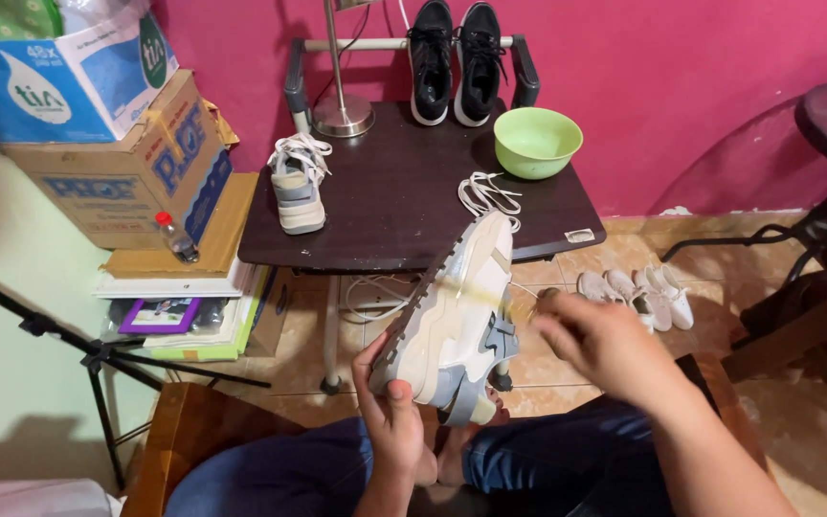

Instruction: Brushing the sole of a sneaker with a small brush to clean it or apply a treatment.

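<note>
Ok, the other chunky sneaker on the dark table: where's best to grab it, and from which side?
Probably the heel of the sneaker, reached from the table's front edge. It stands upright on its sole, heel toward the person, loose laces piled at the far end.

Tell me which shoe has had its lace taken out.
The grey and white shoe in the left hand; its lace lies on the table.
</note>
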